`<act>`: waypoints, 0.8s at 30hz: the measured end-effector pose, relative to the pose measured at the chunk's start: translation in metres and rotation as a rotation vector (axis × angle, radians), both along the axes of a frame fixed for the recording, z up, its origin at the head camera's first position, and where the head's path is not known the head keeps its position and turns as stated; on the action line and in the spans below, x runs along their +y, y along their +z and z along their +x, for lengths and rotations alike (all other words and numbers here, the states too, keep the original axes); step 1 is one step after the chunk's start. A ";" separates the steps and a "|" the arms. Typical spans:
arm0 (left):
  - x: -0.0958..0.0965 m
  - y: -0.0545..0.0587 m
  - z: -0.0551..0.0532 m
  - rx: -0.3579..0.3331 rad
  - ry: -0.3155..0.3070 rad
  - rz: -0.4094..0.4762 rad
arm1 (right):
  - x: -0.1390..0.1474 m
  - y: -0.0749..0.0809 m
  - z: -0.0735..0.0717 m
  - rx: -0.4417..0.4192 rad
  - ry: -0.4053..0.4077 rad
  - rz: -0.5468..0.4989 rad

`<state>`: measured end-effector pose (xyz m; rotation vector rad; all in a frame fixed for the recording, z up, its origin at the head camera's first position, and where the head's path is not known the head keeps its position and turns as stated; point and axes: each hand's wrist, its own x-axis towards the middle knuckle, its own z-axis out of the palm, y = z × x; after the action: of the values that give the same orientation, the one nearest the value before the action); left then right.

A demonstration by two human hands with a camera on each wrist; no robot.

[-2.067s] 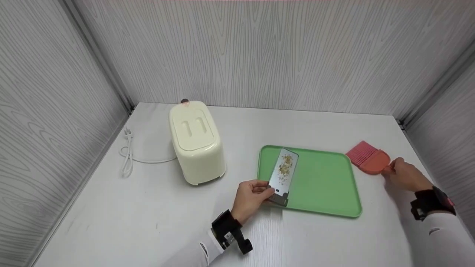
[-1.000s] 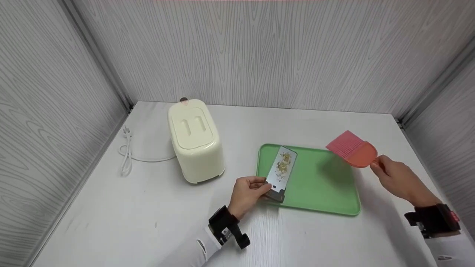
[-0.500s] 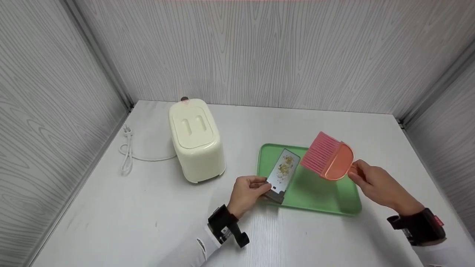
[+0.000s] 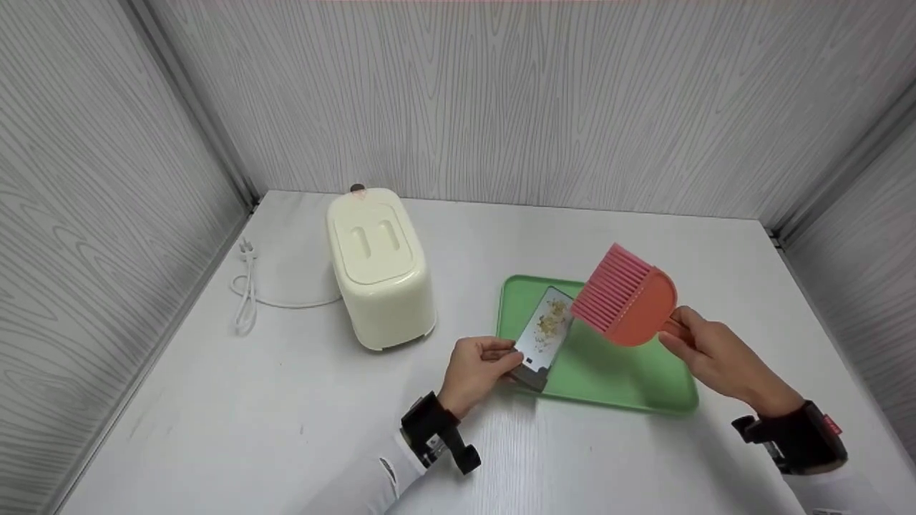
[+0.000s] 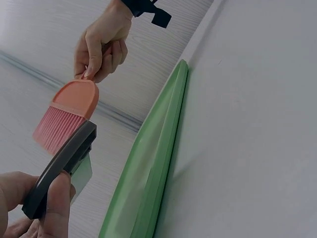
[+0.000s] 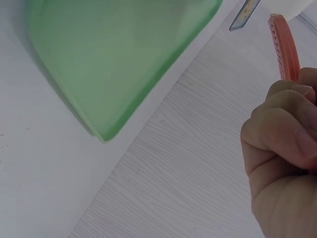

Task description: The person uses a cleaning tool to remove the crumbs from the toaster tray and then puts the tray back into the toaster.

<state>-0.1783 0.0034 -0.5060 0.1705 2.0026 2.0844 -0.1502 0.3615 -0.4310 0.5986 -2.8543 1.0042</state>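
My left hand [image 4: 476, 372] pinches the dark end of a metal crumb tray [image 4: 531, 345], holding it tilted over the left part of a green tray [image 4: 615, 379]. Brown and yellow crumbs [image 4: 552, 318] are scattered along its pale surface. In the left wrist view my thumb and fingers are on either side of its dark handle [image 5: 62, 166]. My right hand [image 4: 723, 361] grips the handle of a small hand brush [image 4: 644, 311] with pink bristles and an orange body. The brush is raised over the green tray, its bristle corner overlapping the crumb tray's right edge in the head view.
A cream toaster [image 4: 383, 286] with its lid on stands at the left. Its white power cord [image 4: 247, 293] lies looped beside it with the plug at the far end. Grey wood-grained panels [image 4: 458, 100] enclose the white table [image 4: 286, 429] at the back and sides.
My right hand has lifted the brush from the green tray's right side and brought it left to the crumb tray. My left hand has kept its grip, barely moving.
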 end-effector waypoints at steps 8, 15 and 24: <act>-0.001 0.000 -0.001 0.007 0.008 -0.034 | -0.006 0.006 0.002 -0.009 0.005 0.024; -0.001 0.000 -0.002 0.013 0.009 -0.051 | -0.015 0.020 -0.002 0.048 -0.030 0.145; -0.003 0.000 -0.003 0.042 -0.010 -0.085 | -0.035 0.036 -0.015 0.144 0.041 0.319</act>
<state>-0.1810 0.0006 -0.5064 0.2101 2.1060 2.0015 -0.1653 0.3269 -0.3947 0.7202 -2.8999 0.4860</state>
